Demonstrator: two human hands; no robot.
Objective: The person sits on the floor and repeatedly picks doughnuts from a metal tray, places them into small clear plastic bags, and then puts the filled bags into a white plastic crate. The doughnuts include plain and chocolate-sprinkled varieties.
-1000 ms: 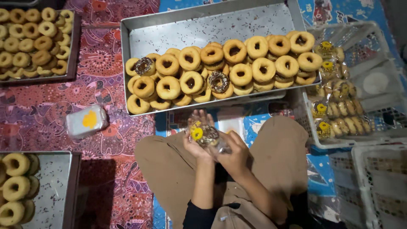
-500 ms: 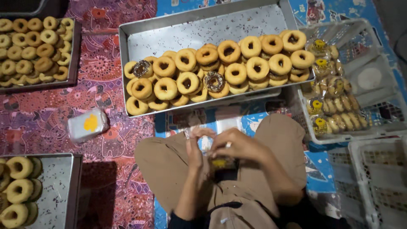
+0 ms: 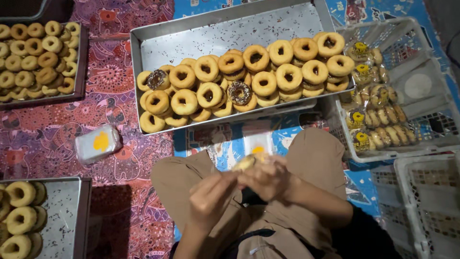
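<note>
Your two hands are together over your lap, just in front of your crossed legs. Your right hand [image 3: 268, 178] is curled, knuckles up, fingers closed around a small wrapped doughnut [image 3: 245, 163] whose pale end pokes out toward the left. Your left hand [image 3: 211, 195] comes in from below with the wrist bent, its fingers stretched forward and lightly pinched, the tips meeting the right hand right at the doughnut; motion blur keeps me from telling whether they actually grip the wrapper. Both forearms angle inward from your body, the right one in a dark sleeve.

Just beyond your knees sits the big metal tray [image 3: 230, 33], its near half packed with ring doughnuts [image 3: 249, 79]. To your right, a white plastic crate [image 3: 431, 57] holds bagged doughnuts [image 3: 376, 122]. A small wrapped packet [image 3: 98, 143] lies on the patterned mat to your left.
</note>
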